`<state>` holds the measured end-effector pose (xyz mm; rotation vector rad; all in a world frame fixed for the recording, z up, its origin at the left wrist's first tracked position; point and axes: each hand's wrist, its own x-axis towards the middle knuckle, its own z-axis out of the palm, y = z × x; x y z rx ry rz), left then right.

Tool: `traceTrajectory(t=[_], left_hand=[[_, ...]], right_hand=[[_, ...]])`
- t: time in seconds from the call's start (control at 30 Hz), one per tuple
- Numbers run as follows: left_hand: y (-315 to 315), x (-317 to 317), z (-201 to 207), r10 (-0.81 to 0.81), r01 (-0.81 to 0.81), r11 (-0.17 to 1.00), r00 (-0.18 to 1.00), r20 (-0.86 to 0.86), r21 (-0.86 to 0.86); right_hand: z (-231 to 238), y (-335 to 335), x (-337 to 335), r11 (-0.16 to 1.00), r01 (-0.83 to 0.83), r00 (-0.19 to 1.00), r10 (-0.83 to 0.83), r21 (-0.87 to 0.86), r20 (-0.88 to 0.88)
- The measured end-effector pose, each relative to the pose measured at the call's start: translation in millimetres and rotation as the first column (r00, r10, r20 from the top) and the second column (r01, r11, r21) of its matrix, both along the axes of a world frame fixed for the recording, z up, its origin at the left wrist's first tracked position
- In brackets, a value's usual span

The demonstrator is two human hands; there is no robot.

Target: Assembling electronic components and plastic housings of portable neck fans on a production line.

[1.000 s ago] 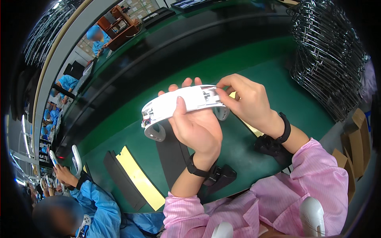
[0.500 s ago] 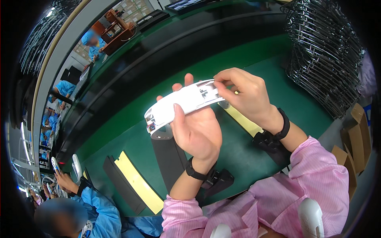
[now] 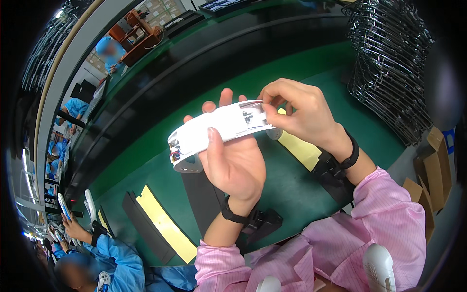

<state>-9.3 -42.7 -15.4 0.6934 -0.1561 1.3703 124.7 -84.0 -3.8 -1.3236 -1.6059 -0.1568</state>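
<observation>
White curved housing [image 3: 206, 124] is held mid-frame, clamped between the thumb and fingers of the left hand [image 3: 236, 168], its long axis rising rightward; its right end is touched by the right hand [image 3: 306, 109], though whether anything is pinched cannot be told.

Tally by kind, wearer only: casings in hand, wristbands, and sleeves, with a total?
White curved plastic casing, held by the left hand, its end pinched by the right hand: 1
Black wristbands: 2
Pink striped fabric sleeves: 2
Total: 5
</observation>
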Motion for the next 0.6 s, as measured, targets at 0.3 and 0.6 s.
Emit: traceTrajectory(t=[0.3, 0.6], left_hand=[[10, -7, 7, -0.042, 0.042, 0.999, 0.997, -0.068, -0.009], [2, 5, 4, -0.017, 0.044, 0.991, 0.978, -0.208, 0.123]], right_hand=[[18, -12, 3, 0.984, -0.175, 0.978, 0.176, -0.021, 0.11], [12, -11, -2, 0.992, 0.09, 0.992, -0.096, 0.083, 0.076]])
